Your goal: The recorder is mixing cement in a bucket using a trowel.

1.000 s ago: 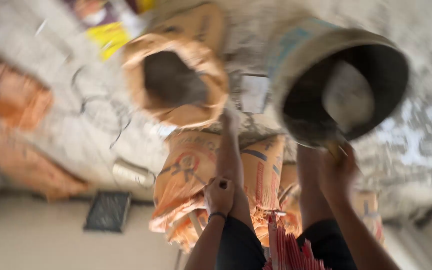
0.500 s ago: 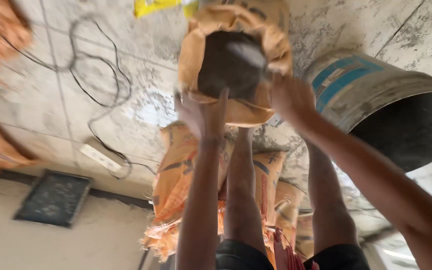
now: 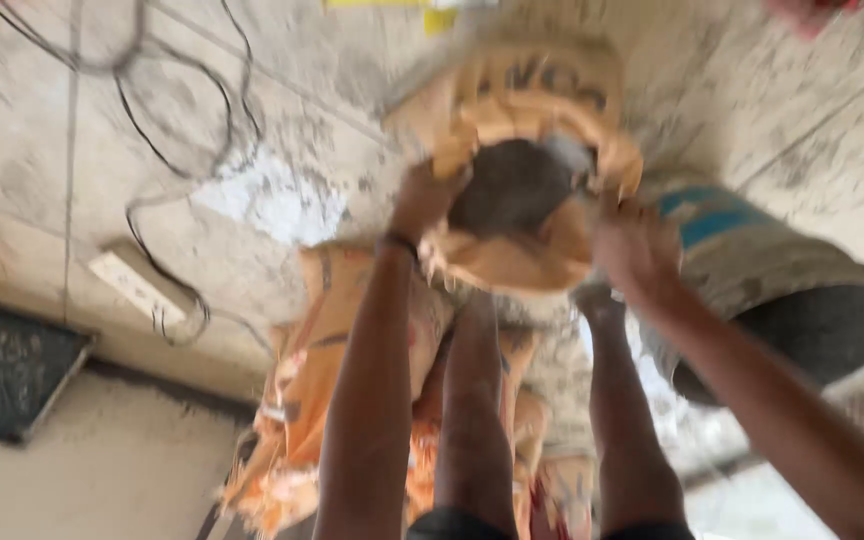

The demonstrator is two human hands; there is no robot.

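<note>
An open orange-brown sack (image 3: 527, 110) with grey powder inside stands on the tiled floor ahead of my feet. My left hand (image 3: 424, 200), with a dark band at the wrist, grips the sack's rim on the left. On the right, my right hand (image 3: 637, 250) grips the rim. A dirty grey bucket (image 3: 782, 290) with a blue label sits just right of the sack, its dark mouth turned towards me. The frame is blurred.
My bare legs stand by flattened orange sacks (image 3: 342, 340). A black cable (image 3: 152, 160) loops over the dusty floor to a white power strip (image 3: 137, 285). A dark grate (image 3: 7, 370) sits in the beige wall at lower left. A yellow packet (image 3: 432, 8) lies at the top.
A second ago my right hand held the bucket while my left was a fist. The bucket now rests beside the sack, and both hands have closed on the sack's rim.
</note>
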